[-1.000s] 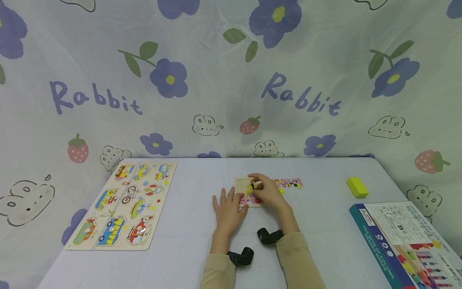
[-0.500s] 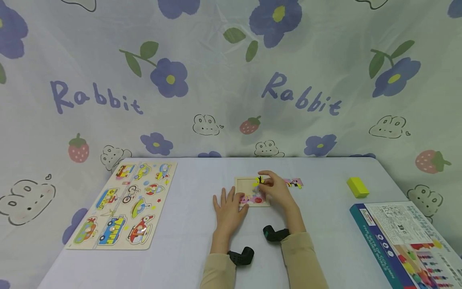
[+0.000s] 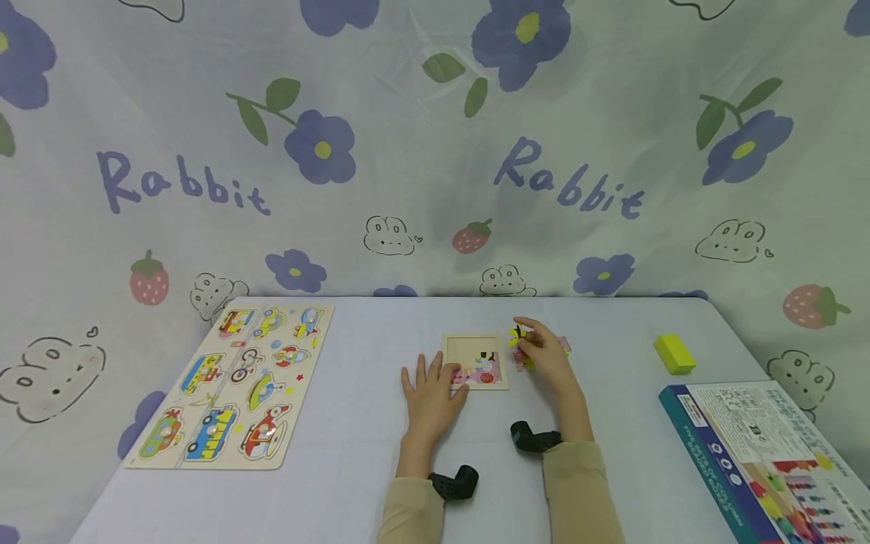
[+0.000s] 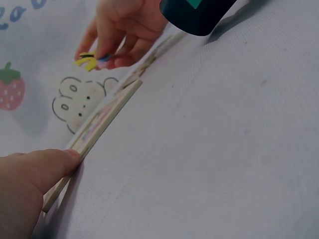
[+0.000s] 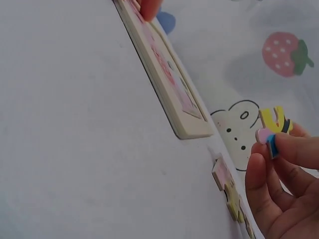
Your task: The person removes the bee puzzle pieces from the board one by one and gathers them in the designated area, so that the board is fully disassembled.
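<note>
Puzzle piece (image 5: 275, 125) is sitting pinched in the right hand (image 3: 546, 355), above loose pieces (image 5: 231, 198) too overlapped to count, the one wooden frame (image 3: 469, 348) lying leftward under the spread left hand's (image 3: 431, 397) touch, one vehicle board (image 3: 234, 397) lying farther left, one yellow block (image 3: 674, 355) and one box (image 3: 754, 453) rightward.

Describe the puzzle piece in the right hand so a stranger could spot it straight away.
On the white table, find the shallow wooden tray by the left hand. Just right of it, the right hand pinches the piece. Mostly yellow with black, blue and pink parts, it alone is held up; the neighbouring loose pieces lie flat.
</note>
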The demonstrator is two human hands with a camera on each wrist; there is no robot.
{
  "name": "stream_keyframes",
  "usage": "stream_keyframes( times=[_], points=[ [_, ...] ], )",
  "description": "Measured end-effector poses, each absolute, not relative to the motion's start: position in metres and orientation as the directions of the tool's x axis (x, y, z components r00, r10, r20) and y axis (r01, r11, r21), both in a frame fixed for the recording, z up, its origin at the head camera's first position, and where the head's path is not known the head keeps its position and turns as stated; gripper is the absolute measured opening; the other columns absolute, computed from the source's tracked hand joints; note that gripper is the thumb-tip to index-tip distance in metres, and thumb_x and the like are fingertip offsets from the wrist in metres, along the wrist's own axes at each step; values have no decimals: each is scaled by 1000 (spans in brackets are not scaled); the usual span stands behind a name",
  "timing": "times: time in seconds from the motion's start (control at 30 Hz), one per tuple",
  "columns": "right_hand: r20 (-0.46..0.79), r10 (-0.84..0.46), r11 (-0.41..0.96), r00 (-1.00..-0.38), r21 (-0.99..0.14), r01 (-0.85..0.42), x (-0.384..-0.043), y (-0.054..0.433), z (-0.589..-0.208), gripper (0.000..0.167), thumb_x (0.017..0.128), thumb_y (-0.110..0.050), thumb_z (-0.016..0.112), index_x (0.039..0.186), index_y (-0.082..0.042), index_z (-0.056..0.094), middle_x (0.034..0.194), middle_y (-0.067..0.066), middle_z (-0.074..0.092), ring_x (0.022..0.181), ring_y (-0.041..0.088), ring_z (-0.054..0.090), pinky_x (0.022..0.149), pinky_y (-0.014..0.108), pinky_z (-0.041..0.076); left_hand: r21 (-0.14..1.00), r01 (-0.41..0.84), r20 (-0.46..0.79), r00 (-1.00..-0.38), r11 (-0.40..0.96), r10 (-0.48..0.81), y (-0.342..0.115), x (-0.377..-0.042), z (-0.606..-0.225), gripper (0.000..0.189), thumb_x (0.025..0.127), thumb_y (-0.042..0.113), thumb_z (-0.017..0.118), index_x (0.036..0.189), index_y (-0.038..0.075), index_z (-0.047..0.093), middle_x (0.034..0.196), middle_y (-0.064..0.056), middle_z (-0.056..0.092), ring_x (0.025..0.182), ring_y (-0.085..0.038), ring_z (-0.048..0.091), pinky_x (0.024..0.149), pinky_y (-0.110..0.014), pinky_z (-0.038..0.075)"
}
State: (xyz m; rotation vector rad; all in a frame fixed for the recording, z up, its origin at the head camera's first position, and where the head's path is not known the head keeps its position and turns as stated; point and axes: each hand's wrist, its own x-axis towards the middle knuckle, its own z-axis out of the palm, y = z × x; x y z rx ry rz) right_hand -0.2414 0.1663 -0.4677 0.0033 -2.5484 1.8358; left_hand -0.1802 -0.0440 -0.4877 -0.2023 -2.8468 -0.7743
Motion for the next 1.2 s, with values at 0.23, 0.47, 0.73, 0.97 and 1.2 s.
stream_keyframes(
  times=[0.23, 0.47, 0.73, 0.97, 1.2],
  points=[
    [-9, 50, 249, -999, -968, 21, -238, 180, -467, 34, 90, -6, 58, 122, 0, 53, 100, 18, 58, 77, 10, 62, 78, 30, 53, 488, 178, 214, -974, 855, 81, -44, -181, -489, 34, 85, 33, 62, 115, 17, 59, 141, -15, 42, 135, -42, 23, 104, -64, 5],
    [-32, 105, 199, -994, -979, 53, -234, 189, -465, 35, 87, -8, 63, 119, 2, 56, 99, 13, 58, 76, 4, 61, 71, 19, 53, 490, 168, 191, -978, 855, 82, -44, -180, -489, 36, 86, 34, 61, 117, 18, 58, 142, -13, 40, 136, -41, 20, 105, -63, 2],
    [-63, 171, 225, -983, -969, 101, -230, 196, -461, 33, 87, -10, 64, 117, 1, 59, 96, 9, 64, 73, 3, 61, 69, 17, 52, 498, 178, 209, -974, 849, 81, -44, -180, -489, 35, 85, 33, 63, 116, 17, 58, 141, -14, 41, 135, -42, 21, 104, -64, 3],
    [-76, 167, 214, -983, -970, 112, -226, 207, -463, 34, 85, -8, 66, 116, 4, 59, 89, 3, 63, 72, 1, 60, 68, 17, 52, 497, 173, 196, -977, 850, 84, -44, -179, -488, 35, 86, 34, 61, 117, 18, 58, 142, -14, 40, 136, -41, 20, 105, -63, 2],
    [-105, 129, 240, -986, -961, 134, -225, 212, -463, 34, 85, -4, 64, 116, 7, 58, 85, 2, 62, 68, 4, 60, 65, 17, 51, 505, 170, 194, -978, 846, 80, -44, -179, -488, 36, 86, 33, 62, 117, 17, 58, 143, -13, 40, 136, -41, 19, 105, -63, 2]
  ],
)
